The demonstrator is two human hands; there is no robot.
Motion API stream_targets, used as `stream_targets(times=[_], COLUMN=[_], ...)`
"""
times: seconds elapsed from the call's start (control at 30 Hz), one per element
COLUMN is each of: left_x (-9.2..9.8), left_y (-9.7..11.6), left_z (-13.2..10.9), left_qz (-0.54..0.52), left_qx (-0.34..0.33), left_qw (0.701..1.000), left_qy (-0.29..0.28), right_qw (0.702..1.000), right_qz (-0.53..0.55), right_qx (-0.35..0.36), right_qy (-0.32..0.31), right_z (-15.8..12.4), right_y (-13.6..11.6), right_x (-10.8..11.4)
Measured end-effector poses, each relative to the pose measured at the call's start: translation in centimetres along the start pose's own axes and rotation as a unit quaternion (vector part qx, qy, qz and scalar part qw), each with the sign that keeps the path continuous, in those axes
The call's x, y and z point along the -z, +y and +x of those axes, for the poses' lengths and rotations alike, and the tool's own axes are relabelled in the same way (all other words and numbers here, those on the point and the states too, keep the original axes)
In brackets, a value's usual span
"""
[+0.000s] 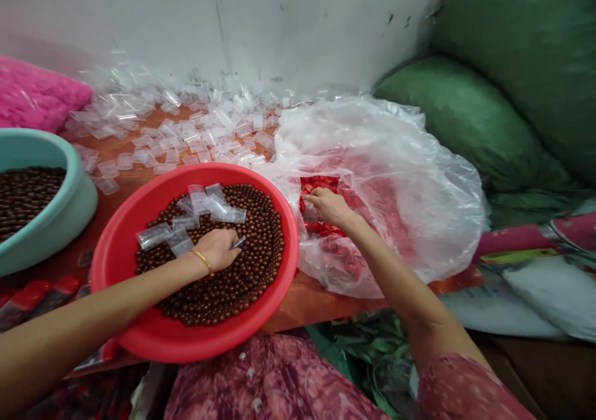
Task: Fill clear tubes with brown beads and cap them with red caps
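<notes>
My left hand (215,251) is in the red basin (116,233), closed round a small clear plastic container (239,242) just above the glossy brown balls (261,233). Most of that container is hidden by the fingers. Several more clear containers (185,221) lie on top of the balls, left of and beyond this hand. To the right, my right hand (331,209) reaches into the torn opening of a large translucent plastic bag (410,159). Its fingers look slightly apart, over the red plastic caps (321,184) inside; I see nothing held in them.
Many clear containers (186,137) are scattered across the orange table (298,302) toward the wall. On the left stand a teal basin (69,202) of dark balls and a pink bag (41,94). Red-capped containers (41,296) lie near my left forearm. Green sacks (465,115) fill the right.
</notes>
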State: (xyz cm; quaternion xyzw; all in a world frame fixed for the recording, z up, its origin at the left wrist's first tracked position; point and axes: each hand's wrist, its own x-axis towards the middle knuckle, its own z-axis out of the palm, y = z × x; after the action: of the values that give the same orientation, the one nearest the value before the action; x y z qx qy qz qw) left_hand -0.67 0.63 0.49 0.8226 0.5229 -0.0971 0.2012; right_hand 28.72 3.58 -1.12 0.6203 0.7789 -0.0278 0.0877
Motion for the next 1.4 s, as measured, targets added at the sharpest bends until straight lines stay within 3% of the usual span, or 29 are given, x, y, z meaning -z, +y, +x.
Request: stream_targets(times=[0.2,0.27,0.43,0.5,0.57,0.67,0.77,0.83,0.9,1.1,1.3,1.4], left_x=[-2.1,-2.4,-2.1,-2.1,-2.3,-2.2,-1.3,-0.3,0.5,1.6,1.5,1.5], left_y=[0.4,0.3,0.7,0.6,0.3,-0.6,-1.3,-1.5,-1.4,-0.7,-0.9,-1.1], left_z=[2.5,2.6,2.2,2.2,2.4,2.1,0.8,-0.4,-1.4,-2.5,-2.5,-2.5], left_qz=[-0.149,-0.195,-0.172,-0.210,-0.307,-0.461,-0.550,-0.583,-0.598,-0.655,-0.700,-0.704], left_qx=[-0.005,-0.002,-0.003,-0.008,-0.019,-0.040,-0.055,-0.067,-0.081,-0.074,-0.062,-0.061], left_qw=[0.987,0.980,0.983,0.976,0.950,0.886,0.833,0.809,0.797,0.751,0.709,0.704], left_qy=[0.058,0.052,0.061,0.060,0.046,0.026,0.023,0.026,0.031,0.025,-0.067,-0.072], right_qw=[1.000,0.999,0.996,0.993,0.987,0.974,0.961,0.925,0.868,0.682,0.687,0.663], right_qz=[-0.013,-0.003,0.032,0.044,0.054,0.077,0.131,0.270,0.413,0.717,0.726,0.748], right_qx=[0.004,-0.010,-0.069,-0.103,-0.151,-0.214,-0.243,-0.252,-0.243,-0.127,-0.002,0.036], right_qy=[-0.020,-0.032,-0.052,-0.044,-0.027,-0.006,0.036,0.094,0.128,0.073,0.021,-0.015], right_z=[3.0,2.8,0.9,0.8,1.0,1.3,0.9,0.3,-0.7,-3.6,-3.4,-2.5], right_y=[-0.4,-0.4,-0.6,-1.0,-1.5,-1.8,-1.4,-1.0,-0.8,-3.6,-9.4,-11.7], right_x=[-0.8,-1.0,-1.3,-1.3,-1.4,-1.7,-1.8,-1.7,-1.3,2.6,5.8,5.9])
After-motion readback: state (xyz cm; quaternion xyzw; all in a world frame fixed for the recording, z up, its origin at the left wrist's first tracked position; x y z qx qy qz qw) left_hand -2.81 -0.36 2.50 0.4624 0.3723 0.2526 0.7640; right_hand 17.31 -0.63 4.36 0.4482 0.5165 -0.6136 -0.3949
